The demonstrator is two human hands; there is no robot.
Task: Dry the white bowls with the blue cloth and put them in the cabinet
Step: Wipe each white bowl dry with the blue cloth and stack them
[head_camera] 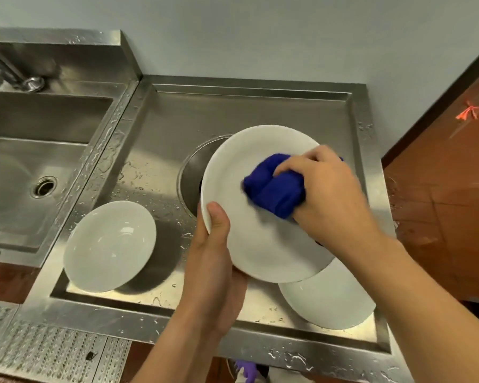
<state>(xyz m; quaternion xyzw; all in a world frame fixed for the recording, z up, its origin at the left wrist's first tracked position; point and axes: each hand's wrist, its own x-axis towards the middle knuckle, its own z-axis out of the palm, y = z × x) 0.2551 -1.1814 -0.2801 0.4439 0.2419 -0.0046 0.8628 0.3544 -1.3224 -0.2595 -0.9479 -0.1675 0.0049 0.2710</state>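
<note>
Left hand grips the tilted white bowl by its rim, thumb over the edge. Right hand clenches the blue cloth inside it. Best: wipe in circles, rotating bowl, rim included.

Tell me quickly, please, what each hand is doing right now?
Left hand: closed on the rim of the white bowl.
Right hand: closed on the blue cloth inside it.

Surfaces: steel, ceramic, cloth.
Wet brushed-metal drainboard; glossy smooth white bowl; fuzzy matt blue cloth; reddish wood-look panel.
</note>
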